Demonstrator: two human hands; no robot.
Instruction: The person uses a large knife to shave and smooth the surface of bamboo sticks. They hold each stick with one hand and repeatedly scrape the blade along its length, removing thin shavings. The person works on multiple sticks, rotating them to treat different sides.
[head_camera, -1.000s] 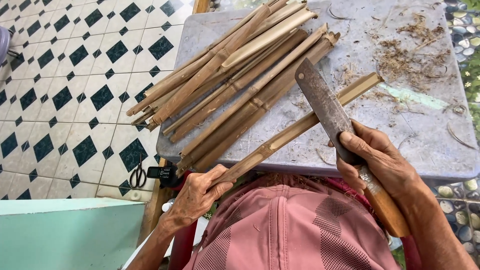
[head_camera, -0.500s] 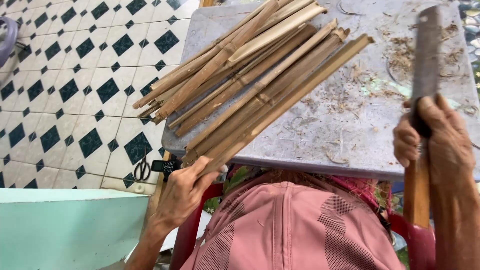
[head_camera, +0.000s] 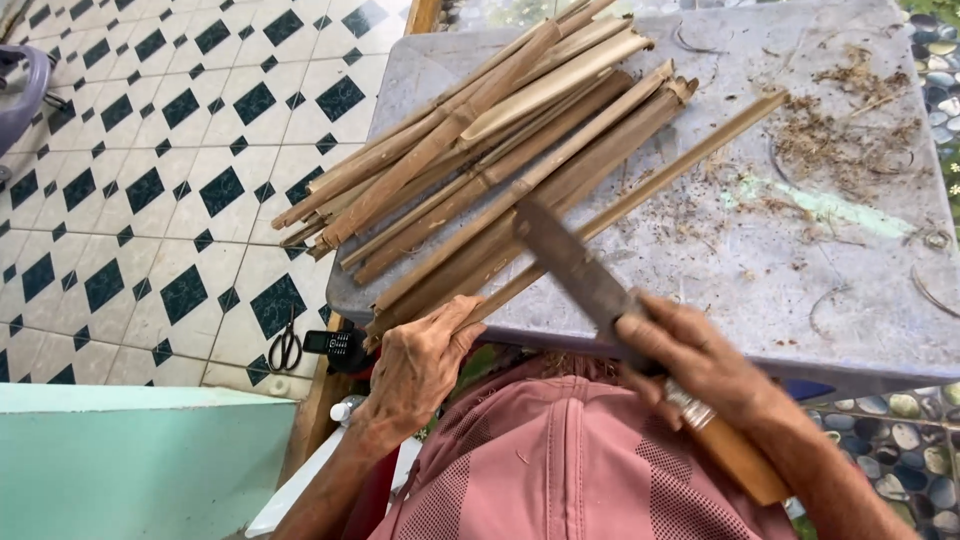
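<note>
Tiled floor (head_camera: 150, 190), white with dark diamonds, on the left; grey worktop (head_camera: 800, 270) ahead, scuffed and littered with shavings (head_camera: 850, 110).

Near: left hand (head_camera: 420, 365) at the worktop's near edge, fingers clenched around the near end of one thin strip (head_camera: 640, 195). Strip runs diagonally up-right across the worktop, far end near the shavings. Right hand (head_camera: 700, 365) wrapped tight on the wooden handle of a cleaver (head_camera: 575, 270); metal ferrule shows below the fist. Blade is flat, dull grey, worn; tip lies over the strip beside the stack, contact can't be confirmed.

Handling, my read: strip is a split cane, light, stiff lengthwise but springy because long and thin. Edges likely splintery, skin side smooth and a bit slick. Best hold is at the near end, as now, braced on the worktop edge so it doesn't whip. Cleaver looks heavy for its size; grip well back on the handle.

Middle: pile of canes (head_camera: 480, 150), tan to brown, nodes visible, some halved with a curved trough section, ends overhanging the left edge.

Floor below the edge: scissors (head_camera: 286, 348) and a small black device (head_camera: 340, 345). Far right: pebbles (head_camera: 935, 40).
</note>
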